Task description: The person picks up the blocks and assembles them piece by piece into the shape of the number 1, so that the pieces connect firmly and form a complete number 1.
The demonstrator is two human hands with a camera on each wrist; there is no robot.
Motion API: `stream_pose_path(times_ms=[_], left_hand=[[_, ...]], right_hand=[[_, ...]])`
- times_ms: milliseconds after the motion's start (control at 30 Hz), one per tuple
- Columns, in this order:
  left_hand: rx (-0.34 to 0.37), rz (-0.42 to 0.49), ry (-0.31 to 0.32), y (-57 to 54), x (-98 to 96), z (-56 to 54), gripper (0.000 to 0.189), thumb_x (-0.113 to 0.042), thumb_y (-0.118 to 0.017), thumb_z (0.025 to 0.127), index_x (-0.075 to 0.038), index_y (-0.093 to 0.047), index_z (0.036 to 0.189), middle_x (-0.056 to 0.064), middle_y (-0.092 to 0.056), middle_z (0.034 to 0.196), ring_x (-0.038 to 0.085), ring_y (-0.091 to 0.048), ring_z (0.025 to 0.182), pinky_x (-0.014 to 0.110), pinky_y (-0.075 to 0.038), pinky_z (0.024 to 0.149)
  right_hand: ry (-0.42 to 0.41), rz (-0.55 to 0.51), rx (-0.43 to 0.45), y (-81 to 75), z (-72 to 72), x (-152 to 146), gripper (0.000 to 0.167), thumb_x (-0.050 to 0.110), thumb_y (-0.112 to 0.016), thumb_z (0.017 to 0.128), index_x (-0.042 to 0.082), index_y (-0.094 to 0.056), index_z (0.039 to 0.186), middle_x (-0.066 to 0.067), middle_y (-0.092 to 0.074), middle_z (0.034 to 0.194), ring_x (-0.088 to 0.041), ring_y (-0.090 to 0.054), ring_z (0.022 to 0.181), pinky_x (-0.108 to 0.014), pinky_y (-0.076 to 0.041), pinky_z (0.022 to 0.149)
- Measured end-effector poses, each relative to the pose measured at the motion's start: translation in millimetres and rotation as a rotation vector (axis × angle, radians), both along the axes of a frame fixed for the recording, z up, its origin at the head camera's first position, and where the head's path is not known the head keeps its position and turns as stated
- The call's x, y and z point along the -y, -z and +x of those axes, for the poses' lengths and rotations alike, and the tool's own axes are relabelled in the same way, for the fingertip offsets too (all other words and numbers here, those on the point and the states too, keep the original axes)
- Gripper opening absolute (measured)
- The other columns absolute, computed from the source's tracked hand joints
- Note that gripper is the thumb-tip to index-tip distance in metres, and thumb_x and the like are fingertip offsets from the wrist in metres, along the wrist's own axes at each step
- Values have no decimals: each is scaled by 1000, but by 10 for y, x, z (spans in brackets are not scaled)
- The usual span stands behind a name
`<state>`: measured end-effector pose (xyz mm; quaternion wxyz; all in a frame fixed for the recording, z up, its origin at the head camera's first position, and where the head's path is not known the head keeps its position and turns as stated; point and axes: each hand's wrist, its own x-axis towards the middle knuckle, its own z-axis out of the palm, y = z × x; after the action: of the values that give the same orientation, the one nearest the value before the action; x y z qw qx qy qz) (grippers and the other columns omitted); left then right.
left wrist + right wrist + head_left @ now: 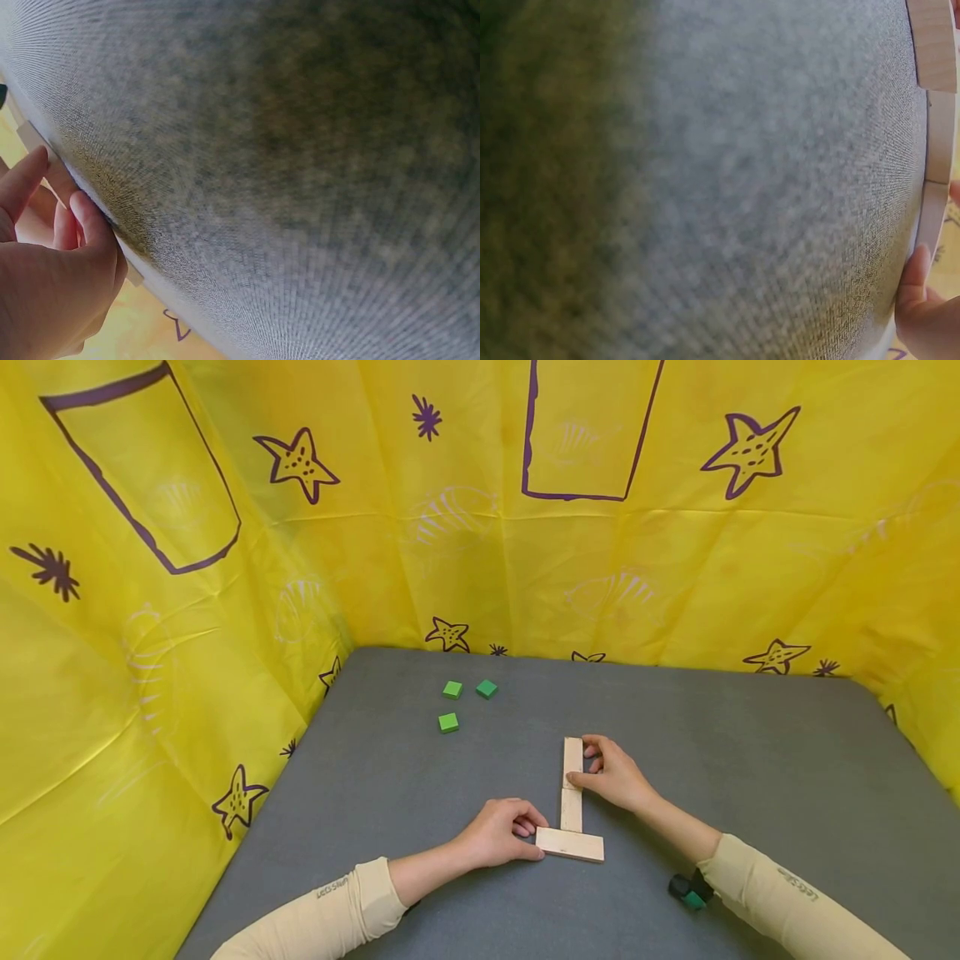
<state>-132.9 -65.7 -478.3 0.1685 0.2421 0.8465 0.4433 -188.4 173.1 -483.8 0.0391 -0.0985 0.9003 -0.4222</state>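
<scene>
Three pale wooden blocks lie on the grey table as a T-like figure. The near block (570, 844) runs crosswise; the middle block (572, 811) and the far block (573, 763) extend end to end away from it. My left hand (497, 833) pinches the near block's left end between thumb and fingers. At the far block, my right hand (618, 777) grips from the right, its thumb by the joint with the middle block and its index finger near the far end. In the right wrist view, the right thumb (915, 281) presses the far block's side.
Three small green tiles, two light (452, 690) (448, 722) and one darker (487, 689), lie at the table's back left. Yellow cloth (465, 568) with purple drawings encloses the grey table (360, 760) at the back and sides. A dark strap with a green part (692, 893) hangs at the right wrist.
</scene>
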Motion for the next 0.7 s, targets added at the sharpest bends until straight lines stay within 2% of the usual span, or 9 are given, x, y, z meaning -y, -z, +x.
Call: stream_pose_path(times_ms=[700], left_hand=[[10,16,0,-10,8,-5,28,-3,-86,71,-6,-72,95,-5,-62,84,3,-58,75,16,-50,72]], right_hand=[[46,4,35,-28,-26,57,66,23,-79,82,-7,-47,131,-17,-56,111,-22,-57,87,-31,-45,69]])
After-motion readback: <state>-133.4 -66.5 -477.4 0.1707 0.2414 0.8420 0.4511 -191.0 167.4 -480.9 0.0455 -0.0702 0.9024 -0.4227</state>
